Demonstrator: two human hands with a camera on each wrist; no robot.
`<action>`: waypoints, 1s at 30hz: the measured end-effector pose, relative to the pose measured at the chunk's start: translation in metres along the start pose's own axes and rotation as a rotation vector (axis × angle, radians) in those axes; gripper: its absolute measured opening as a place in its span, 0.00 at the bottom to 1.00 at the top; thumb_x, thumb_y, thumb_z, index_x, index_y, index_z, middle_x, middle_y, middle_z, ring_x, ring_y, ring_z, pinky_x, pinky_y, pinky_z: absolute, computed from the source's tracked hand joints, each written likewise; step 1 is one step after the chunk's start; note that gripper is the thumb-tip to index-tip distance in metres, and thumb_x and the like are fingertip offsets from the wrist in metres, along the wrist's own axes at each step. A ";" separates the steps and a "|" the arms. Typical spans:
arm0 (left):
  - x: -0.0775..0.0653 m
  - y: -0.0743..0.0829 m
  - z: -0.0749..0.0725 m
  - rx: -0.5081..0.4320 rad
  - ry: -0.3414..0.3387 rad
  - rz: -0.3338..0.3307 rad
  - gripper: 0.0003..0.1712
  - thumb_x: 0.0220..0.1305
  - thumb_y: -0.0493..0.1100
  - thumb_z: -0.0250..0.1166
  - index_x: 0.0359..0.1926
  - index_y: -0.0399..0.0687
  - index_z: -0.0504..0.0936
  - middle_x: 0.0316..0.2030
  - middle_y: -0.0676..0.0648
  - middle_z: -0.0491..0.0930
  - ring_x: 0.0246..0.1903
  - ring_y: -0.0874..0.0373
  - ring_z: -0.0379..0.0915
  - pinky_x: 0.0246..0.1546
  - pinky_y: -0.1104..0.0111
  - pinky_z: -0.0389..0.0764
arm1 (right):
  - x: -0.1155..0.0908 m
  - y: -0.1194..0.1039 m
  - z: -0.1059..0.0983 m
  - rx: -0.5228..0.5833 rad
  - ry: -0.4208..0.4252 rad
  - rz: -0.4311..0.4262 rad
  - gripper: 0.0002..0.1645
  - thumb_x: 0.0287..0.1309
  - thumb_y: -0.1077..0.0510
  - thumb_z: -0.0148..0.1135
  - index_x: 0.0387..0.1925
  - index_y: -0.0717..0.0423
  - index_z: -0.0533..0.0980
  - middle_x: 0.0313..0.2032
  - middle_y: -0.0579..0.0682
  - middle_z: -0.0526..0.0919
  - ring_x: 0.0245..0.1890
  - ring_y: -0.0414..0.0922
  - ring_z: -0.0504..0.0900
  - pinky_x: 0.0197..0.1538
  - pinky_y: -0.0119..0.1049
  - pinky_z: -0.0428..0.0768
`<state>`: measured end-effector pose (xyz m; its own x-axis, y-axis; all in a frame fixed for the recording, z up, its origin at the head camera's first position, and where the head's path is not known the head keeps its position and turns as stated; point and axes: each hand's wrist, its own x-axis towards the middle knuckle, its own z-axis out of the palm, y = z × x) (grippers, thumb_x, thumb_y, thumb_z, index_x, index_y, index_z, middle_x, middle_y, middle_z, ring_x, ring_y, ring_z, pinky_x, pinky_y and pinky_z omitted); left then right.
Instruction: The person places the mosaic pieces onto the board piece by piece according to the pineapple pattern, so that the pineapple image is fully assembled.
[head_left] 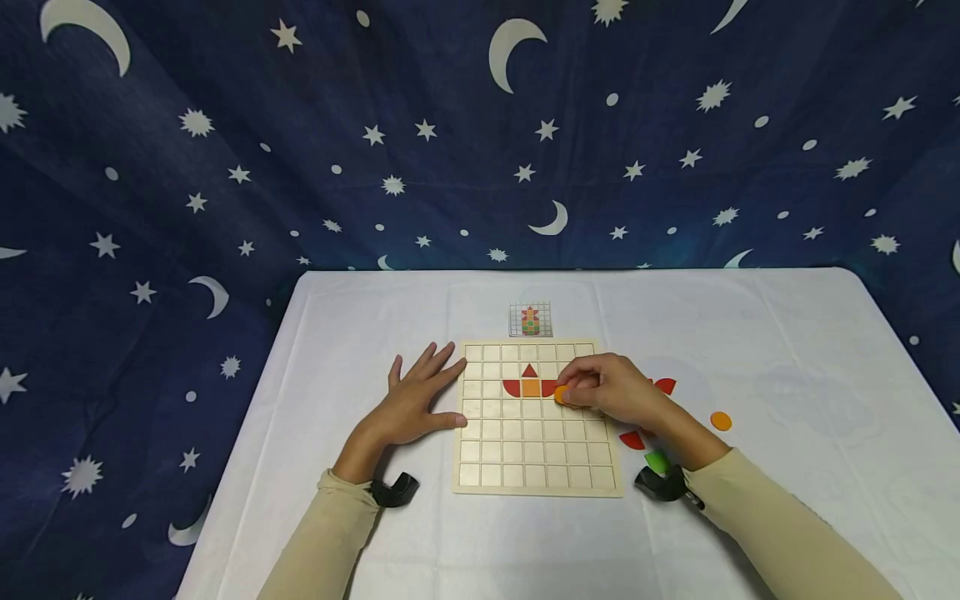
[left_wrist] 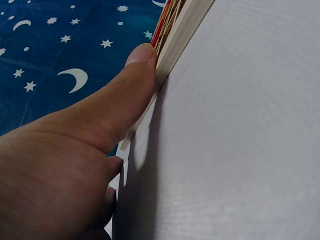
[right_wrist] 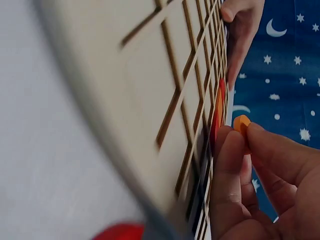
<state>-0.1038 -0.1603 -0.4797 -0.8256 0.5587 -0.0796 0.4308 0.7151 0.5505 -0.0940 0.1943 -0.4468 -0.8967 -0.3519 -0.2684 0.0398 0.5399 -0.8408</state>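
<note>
A pale wooden grid board point(head_left: 534, 454) lies on the white table. In its upper rows sit a red triangle point(head_left: 529, 372), an orange square point(head_left: 531, 388) below it, and a red quarter-circle piece point(head_left: 512, 388) on either side of the square. My right hand point(head_left: 611, 390) pinches an orange round piece point(head_left: 560, 395) between thumb and fingers, low over the board beside the right-hand red piece; the right wrist view shows the orange piece point(right_wrist: 242, 123) at the fingertips. With fingers spread, my left hand point(head_left: 416, 402) rests at the board's left edge, thumb touching the rim point(left_wrist: 172, 47).
Behind the board lies a small pattern card point(head_left: 530, 319) with a coloured figure on a grid. To the right are loose pieces: red ones point(head_left: 632, 440), a green one point(head_left: 657, 462) and an orange disc point(head_left: 721, 421). A dark star-and-moon cloth point(head_left: 450, 167) hangs beyond the table.
</note>
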 end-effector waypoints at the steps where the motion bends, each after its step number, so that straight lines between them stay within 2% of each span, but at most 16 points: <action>1: 0.000 0.000 0.000 0.000 -0.001 -0.001 0.54 0.59 0.64 0.73 0.80 0.58 0.59 0.82 0.47 0.47 0.82 0.44 0.33 0.71 0.31 0.26 | 0.001 -0.001 0.003 0.008 -0.002 -0.001 0.08 0.57 0.56 0.74 0.40 0.45 0.87 0.31 0.45 0.87 0.31 0.46 0.84 0.34 0.33 0.81; 10: -0.001 0.001 -0.001 0.001 -0.001 0.000 0.54 0.59 0.64 0.72 0.80 0.57 0.59 0.82 0.48 0.47 0.82 0.44 0.33 0.71 0.30 0.27 | 0.009 -0.011 0.023 -0.018 0.029 -0.047 0.06 0.54 0.54 0.77 0.36 0.44 0.87 0.28 0.42 0.87 0.29 0.43 0.84 0.36 0.33 0.79; 18: -0.001 0.001 -0.001 0.010 -0.002 0.000 0.53 0.59 0.65 0.72 0.80 0.58 0.59 0.82 0.48 0.47 0.82 0.44 0.34 0.71 0.30 0.28 | 0.011 -0.016 0.033 -0.048 0.034 -0.087 0.05 0.54 0.62 0.74 0.33 0.48 0.87 0.24 0.41 0.85 0.25 0.40 0.83 0.33 0.31 0.78; 23: 0.000 0.000 -0.001 0.007 0.001 0.006 0.53 0.59 0.65 0.72 0.80 0.58 0.59 0.82 0.48 0.47 0.82 0.44 0.34 0.71 0.30 0.28 | 0.011 -0.016 0.037 -0.094 0.048 -0.138 0.05 0.52 0.62 0.76 0.31 0.49 0.87 0.23 0.40 0.84 0.21 0.38 0.79 0.28 0.30 0.75; 30: -0.001 0.000 -0.001 0.004 -0.001 0.005 0.53 0.59 0.64 0.72 0.80 0.57 0.59 0.82 0.47 0.47 0.82 0.44 0.34 0.71 0.31 0.27 | 0.012 -0.015 0.041 -0.175 0.083 -0.166 0.06 0.50 0.62 0.77 0.29 0.47 0.87 0.21 0.38 0.83 0.20 0.35 0.76 0.28 0.30 0.73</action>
<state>-0.1037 -0.1611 -0.4794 -0.8230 0.5626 -0.0779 0.4364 0.7142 0.5473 -0.0876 0.1507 -0.4572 -0.9180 -0.3869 -0.0875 -0.1819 0.6065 -0.7740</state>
